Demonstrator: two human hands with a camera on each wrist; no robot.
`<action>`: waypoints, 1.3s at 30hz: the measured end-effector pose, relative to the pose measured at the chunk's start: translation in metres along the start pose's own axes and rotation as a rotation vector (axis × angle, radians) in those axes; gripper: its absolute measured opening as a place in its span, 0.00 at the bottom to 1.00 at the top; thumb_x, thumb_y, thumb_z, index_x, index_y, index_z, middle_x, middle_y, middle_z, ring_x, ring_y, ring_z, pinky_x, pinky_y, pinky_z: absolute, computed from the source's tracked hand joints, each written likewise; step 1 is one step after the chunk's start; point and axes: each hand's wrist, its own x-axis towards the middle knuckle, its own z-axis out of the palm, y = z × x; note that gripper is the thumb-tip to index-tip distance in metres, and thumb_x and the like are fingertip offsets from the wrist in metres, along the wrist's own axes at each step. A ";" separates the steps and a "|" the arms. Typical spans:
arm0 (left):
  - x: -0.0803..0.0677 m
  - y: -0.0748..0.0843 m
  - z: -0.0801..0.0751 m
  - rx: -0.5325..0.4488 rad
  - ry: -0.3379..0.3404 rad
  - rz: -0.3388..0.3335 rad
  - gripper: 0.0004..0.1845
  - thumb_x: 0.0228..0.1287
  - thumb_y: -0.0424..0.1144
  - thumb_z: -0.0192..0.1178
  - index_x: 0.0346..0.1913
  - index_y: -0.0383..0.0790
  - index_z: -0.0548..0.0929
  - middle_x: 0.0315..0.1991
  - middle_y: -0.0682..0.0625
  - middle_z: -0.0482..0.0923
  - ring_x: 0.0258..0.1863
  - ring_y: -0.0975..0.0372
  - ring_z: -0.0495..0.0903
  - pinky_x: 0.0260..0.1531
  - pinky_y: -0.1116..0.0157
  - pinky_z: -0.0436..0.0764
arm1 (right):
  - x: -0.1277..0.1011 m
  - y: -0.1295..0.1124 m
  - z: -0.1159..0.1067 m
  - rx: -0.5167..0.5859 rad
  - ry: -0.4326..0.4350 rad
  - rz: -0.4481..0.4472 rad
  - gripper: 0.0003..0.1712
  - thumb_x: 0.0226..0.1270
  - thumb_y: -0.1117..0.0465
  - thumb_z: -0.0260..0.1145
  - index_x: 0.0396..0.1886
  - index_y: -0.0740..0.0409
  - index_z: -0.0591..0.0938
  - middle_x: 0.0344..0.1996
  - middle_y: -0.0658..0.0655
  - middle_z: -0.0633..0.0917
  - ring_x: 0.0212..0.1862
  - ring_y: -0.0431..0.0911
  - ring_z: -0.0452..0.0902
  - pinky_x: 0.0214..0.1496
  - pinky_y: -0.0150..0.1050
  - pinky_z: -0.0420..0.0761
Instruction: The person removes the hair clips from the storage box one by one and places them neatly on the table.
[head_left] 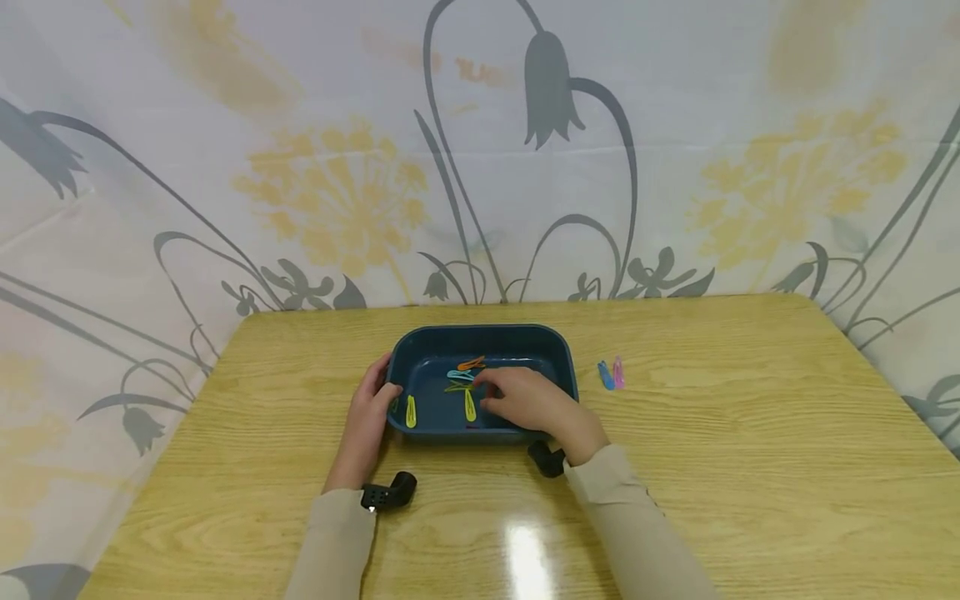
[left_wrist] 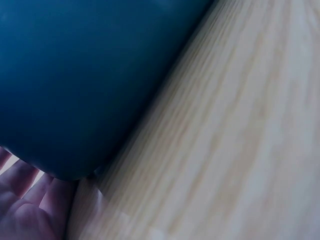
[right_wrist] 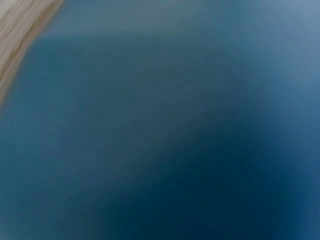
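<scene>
1. The left hand (head_left: 369, 417) is resting against the tray (head_left: 427, 343) at its 9 o'clock wall, fingers (head_left: 382, 379) curling over the rim and gripping it.
2. The right hand (head_left: 528, 402) is reaching into the tray from 5 o'clock; its fingers are bending down among the clips, but whether they are pinching one cannot be told.
3. In the tray, an orange clip (head_left: 471, 363) is lying toward 12 o'clock, a light blue clip (head_left: 459, 375) just below it, and two yellow clips (head_left: 410, 411) nearer 6 and 8 o'clock.
4. A blue clip (head_left: 605, 375) and a pink clip (head_left: 618, 372) are lying side by side on the tabletop (head_left: 750, 433), at the tray's 3 o'clock.
5. The right wrist view is showing only blurred blue tray.
6. The wood-grain tabletop is standing before a floral curtain (head_left: 337, 167).
</scene>
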 end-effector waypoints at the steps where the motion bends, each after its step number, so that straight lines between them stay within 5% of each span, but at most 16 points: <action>1: 0.000 0.000 0.000 -0.001 0.001 -0.002 0.28 0.64 0.34 0.45 0.68 0.49 0.61 0.68 0.53 0.59 0.66 0.61 0.57 0.66 0.59 0.54 | 0.001 -0.001 0.000 0.001 -0.010 0.006 0.18 0.65 0.59 0.57 0.55 0.53 0.76 0.36 0.47 0.80 0.35 0.39 0.73 0.41 0.38 0.73; 15: 0.001 0.000 0.000 0.011 -0.003 0.003 0.28 0.64 0.35 0.45 0.68 0.50 0.60 0.68 0.54 0.58 0.66 0.61 0.57 0.67 0.58 0.53 | 0.011 -0.003 0.008 0.020 -0.049 0.026 0.21 0.65 0.61 0.57 0.59 0.50 0.73 0.31 0.46 0.78 0.31 0.39 0.71 0.37 0.38 0.71; 21: -0.007 0.015 0.002 0.013 -0.011 -0.008 0.28 0.64 0.33 0.44 0.68 0.46 0.59 0.68 0.50 0.58 0.66 0.59 0.56 0.66 0.58 0.53 | 0.014 -0.001 0.010 0.003 -0.062 0.021 0.21 0.64 0.61 0.58 0.58 0.51 0.74 0.31 0.47 0.78 0.32 0.40 0.71 0.38 0.38 0.72; 25: -0.002 0.004 0.000 0.009 -0.004 -0.002 0.28 0.64 0.34 0.45 0.68 0.49 0.60 0.68 0.53 0.58 0.66 0.61 0.57 0.66 0.58 0.53 | 0.014 -0.001 0.010 0.007 -0.080 0.016 0.21 0.64 0.61 0.58 0.58 0.51 0.74 0.33 0.47 0.79 0.34 0.40 0.72 0.39 0.39 0.72; 39: 0.002 0.001 -0.001 0.007 -0.011 -0.013 0.29 0.64 0.33 0.45 0.68 0.49 0.59 0.68 0.52 0.58 0.66 0.60 0.56 0.66 0.57 0.53 | 0.017 -0.001 0.013 0.003 -0.103 0.041 0.06 0.65 0.58 0.59 0.39 0.49 0.81 0.35 0.46 0.81 0.34 0.40 0.73 0.41 0.39 0.73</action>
